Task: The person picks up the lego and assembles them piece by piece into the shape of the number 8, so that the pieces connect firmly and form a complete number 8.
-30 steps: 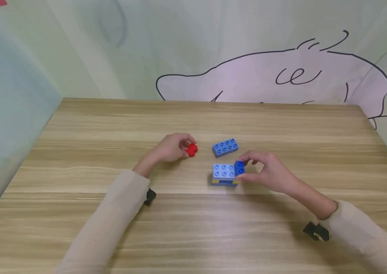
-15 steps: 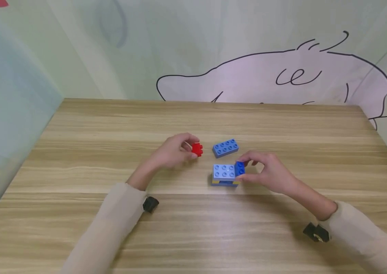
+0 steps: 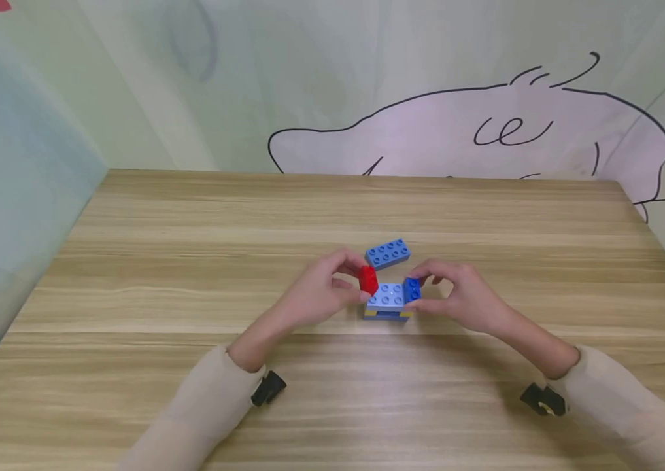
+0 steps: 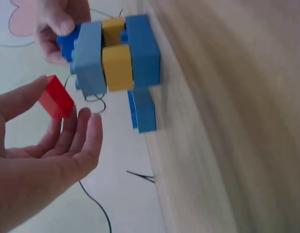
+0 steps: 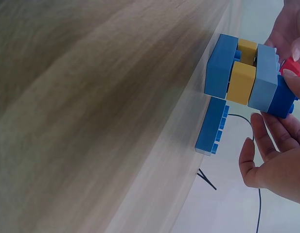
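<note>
A small stack of building bricks stands on the table: a blue brick (image 4: 143,50) at the bottom, yellow bricks (image 4: 118,68) in the middle, and a light blue brick (image 3: 388,297) on top. My right hand (image 3: 464,297) pinches a dark blue brick (image 3: 412,290) at the right end of the stack's top. Thumb and fingers of my left hand (image 3: 320,291) pinch a red brick (image 3: 369,280) over the left end of the stack. In the left wrist view the red brick (image 4: 57,97) hangs apart from the light blue studs.
Behind the stack a loose blue brick (image 3: 388,254) lies studs up on the wooden table (image 3: 250,216). A wall with a line drawing (image 3: 473,131) rises beyond the table's back edge.
My left hand has carried the red brick rightward and toward me, from beside the stack to over its left end, turning the brick. My right hand has stayed on the dark blue brick.
</note>
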{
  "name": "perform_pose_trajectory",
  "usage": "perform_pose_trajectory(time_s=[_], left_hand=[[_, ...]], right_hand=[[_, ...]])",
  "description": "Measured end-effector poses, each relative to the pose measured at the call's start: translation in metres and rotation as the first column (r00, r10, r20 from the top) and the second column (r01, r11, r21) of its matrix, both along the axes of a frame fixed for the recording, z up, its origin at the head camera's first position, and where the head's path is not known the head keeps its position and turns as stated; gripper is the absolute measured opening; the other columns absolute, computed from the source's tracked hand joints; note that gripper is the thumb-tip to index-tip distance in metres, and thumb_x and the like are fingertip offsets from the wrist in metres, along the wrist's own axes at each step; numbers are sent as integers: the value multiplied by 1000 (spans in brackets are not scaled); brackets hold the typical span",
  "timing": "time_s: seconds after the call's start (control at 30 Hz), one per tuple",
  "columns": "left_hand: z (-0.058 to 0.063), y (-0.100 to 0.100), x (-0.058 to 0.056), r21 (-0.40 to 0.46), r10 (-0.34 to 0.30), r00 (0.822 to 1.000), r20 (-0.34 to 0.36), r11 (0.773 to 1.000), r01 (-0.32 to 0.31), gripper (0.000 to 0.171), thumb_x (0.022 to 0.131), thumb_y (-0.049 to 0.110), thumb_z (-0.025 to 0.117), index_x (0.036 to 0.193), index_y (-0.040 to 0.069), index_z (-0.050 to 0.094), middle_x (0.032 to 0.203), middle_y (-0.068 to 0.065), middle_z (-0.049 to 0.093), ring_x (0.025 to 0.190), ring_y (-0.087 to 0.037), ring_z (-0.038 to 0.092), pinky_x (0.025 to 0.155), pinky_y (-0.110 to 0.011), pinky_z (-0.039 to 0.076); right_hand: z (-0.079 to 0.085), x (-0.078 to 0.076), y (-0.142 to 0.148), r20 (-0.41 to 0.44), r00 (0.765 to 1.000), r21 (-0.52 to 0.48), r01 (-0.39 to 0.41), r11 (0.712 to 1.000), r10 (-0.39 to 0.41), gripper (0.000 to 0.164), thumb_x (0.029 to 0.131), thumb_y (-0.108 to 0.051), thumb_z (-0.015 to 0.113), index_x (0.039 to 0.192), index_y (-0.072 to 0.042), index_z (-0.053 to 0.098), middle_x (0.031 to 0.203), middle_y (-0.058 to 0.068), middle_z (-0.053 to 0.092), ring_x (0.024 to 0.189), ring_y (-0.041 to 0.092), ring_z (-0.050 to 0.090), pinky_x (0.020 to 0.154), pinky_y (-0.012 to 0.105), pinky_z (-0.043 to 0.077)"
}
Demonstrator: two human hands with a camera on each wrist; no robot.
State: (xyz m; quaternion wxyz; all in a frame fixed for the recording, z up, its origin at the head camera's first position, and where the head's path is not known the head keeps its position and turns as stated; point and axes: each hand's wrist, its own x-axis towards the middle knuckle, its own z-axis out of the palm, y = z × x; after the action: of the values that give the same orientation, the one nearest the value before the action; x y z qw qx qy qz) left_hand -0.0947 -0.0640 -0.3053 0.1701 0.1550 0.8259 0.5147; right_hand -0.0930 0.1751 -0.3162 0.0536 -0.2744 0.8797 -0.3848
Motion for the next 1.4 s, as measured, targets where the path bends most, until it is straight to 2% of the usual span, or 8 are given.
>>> perform_pose_trajectory(time_s=[0.3,0.53,0.77,0.93,1.2,1.4], left_hand=[[-8,6,8,20,-53,993,-109,998,56,40,79,-2,68,116,4,55,112,-5,57,104,-21,54,86,-32,48],[-11,7,11,-5,-48,992,-115,999,47,43,78,-3,68,119,1,55,117,-9,54,106,-22,53,86,-29,48],[-10,8,13,-5,-36,991,-132,999,35,41,79,2,70,117,-2,56,111,-9,56,103,-23,54,84,-29,49],[-9,10,12,-30,-29,993,-118,999,26,41,79,5,70,117,-1,57,111,-8,57,102,-22,54,84,-29,49],[-8,11,7,-69,-61,993,-97,996,55,40,78,2,70,117,1,58,114,-8,58,104,-24,55,87,-32,47],[-4,12,7,-104,-59,995,-86,993,49,38,78,4,71,115,1,60,113,-8,59,101,-24,57,86,-31,48]], right_hand=[[-1,-1,0,-21,1000,-11,-11,1000,11,36,71,-17,78,101,-3,65,98,4,66,86,20,58,75,40,50],[0,-1,0,-23,1000,-2,-7,1000,7,37,71,-17,78,102,-2,65,98,5,66,85,20,58,75,38,50],[-1,-1,0,-21,1000,1,-10,1000,10,37,72,-16,78,103,-1,64,99,5,66,86,19,58,75,38,50],[-1,-1,0,-22,1000,-8,-13,1000,13,35,72,-15,78,102,-2,64,99,6,66,86,20,58,75,39,50],[-1,-1,1,-29,999,-24,-19,1000,18,33,72,-13,77,101,-2,65,98,5,66,85,19,58,74,42,50],[-2,-1,1,-33,999,-16,-22,1000,21,34,72,-14,78,101,-2,65,97,5,66,85,21,58,74,43,50]])
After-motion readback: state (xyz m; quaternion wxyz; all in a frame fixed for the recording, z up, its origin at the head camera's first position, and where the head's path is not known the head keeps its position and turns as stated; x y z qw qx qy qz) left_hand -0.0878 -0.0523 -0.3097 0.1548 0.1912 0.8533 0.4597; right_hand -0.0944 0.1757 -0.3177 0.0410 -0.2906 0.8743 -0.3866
